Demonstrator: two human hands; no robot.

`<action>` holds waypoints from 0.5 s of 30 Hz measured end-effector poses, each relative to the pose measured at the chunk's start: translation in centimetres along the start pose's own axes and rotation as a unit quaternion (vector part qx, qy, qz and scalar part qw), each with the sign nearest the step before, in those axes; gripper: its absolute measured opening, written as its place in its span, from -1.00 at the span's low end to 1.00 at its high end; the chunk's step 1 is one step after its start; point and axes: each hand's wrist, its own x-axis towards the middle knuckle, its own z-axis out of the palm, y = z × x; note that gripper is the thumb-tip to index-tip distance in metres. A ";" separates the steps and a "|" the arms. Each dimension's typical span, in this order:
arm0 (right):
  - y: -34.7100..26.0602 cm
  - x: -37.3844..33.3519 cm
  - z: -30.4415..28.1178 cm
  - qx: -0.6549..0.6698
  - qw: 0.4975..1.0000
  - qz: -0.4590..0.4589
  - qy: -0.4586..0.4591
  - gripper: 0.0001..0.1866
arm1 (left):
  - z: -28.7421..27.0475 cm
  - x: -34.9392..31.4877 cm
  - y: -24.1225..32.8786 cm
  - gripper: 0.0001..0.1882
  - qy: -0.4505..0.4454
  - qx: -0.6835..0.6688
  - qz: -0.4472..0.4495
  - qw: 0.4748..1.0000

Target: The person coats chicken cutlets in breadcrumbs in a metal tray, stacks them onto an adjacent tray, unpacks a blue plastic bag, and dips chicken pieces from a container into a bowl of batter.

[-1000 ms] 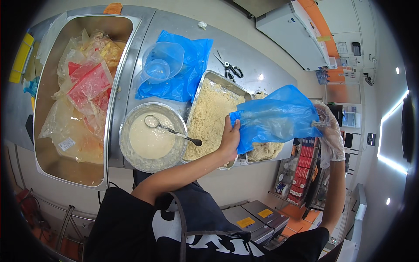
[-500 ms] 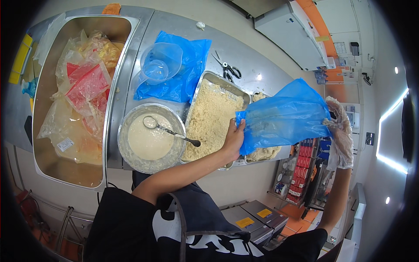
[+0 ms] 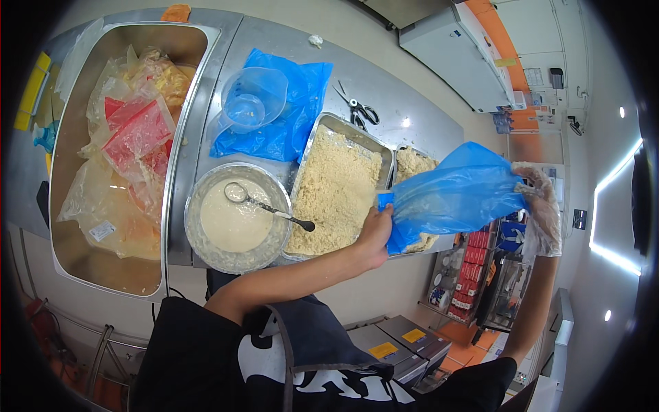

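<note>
A blue plastic bag (image 3: 460,189) is stretched between my two hands, over the right end of the steel table. My bare left hand (image 3: 376,233) pinches its left end. My right hand (image 3: 539,202), in a clear disposable glove, grips the other end. Under the bag lies a smaller metal tray (image 3: 414,163) of pale crumbs, partly hidden. Left of it a larger metal tray (image 3: 386,172) holds more crumbs (image 3: 333,185). Beside that stands a metal bowl (image 3: 199,237) of creamy batter (image 3: 237,220), with a dark-handled ladle (image 3: 271,208) resting across it.
Black-handled scissors (image 3: 357,108) lie behind the trays. A clear measuring jug (image 3: 271,89) rests on another blue bag (image 3: 309,86). At the left, a deep steel basin (image 3: 62,226) holds plastic bags (image 3: 137,130) in cloudy liquid. Shelving (image 3: 473,268) stands beyond the table's right end.
The bag has dropped a little and narrowed, uncovering more of the smaller tray. My left hand has shifted slightly right and down; my right hand has moved slightly right.
</note>
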 end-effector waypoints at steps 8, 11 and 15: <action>-0.7 -1.0 -1.4 0.085 0.993 0.079 0.024 -0.69 | 0.4 1.6 1.9 -0.68 -0.023 0.022 0.020 0.999; 0.5 -1.6 -0.3 0.196 0.975 0.052 0.086 -0.68 | 0.8 1.5 5.1 -0.51 0.021 0.113 0.016 0.993; 1.6 -2.1 0.7 0.012 0.999 0.017 0.047 -0.72 | 0.6 2.9 7.1 -0.51 0.030 0.122 0.007 0.992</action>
